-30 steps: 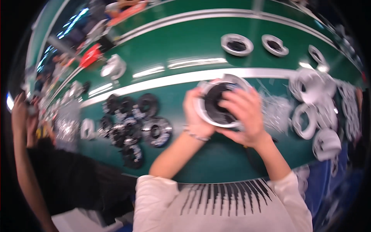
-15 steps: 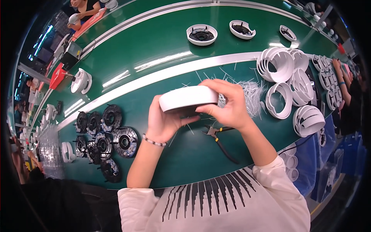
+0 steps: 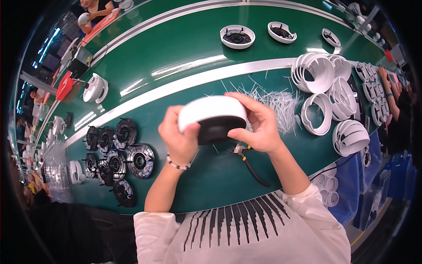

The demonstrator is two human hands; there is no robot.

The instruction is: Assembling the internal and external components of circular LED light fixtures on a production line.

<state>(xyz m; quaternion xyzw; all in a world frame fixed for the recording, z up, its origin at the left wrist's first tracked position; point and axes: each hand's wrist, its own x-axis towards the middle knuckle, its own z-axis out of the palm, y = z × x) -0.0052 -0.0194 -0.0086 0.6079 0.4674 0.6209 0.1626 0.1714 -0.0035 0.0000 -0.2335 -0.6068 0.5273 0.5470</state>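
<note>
Between my two hands is a round white housing (image 3: 211, 108), raised above the green bench and tilted so that its dark face (image 3: 217, 130) shows on the side toward me. My left hand (image 3: 178, 138) is closed around its left side, thumb up against the rim. The right side is gripped by my right hand (image 3: 259, 125), with the thumb on the dark face and the fingers over the back. Cutting pliers (image 3: 246, 160) with black and yellow handles lie on the bench below my right hand, partly hidden by it.
Several black discs with circuit parts (image 3: 116, 165) lie to the left. Thin white strips (image 3: 281, 108) are heaped behind my right hand. White rings (image 3: 316, 114) are stacked on the right. Beyond a pale rail, white housings (image 3: 237, 37) sit on a green belt (image 3: 176, 48). Other people work around.
The housing has tipped, so more of its dark face shows. My left thumb has come up onto its rim. The housings on the belt have shifted slightly right.
</note>
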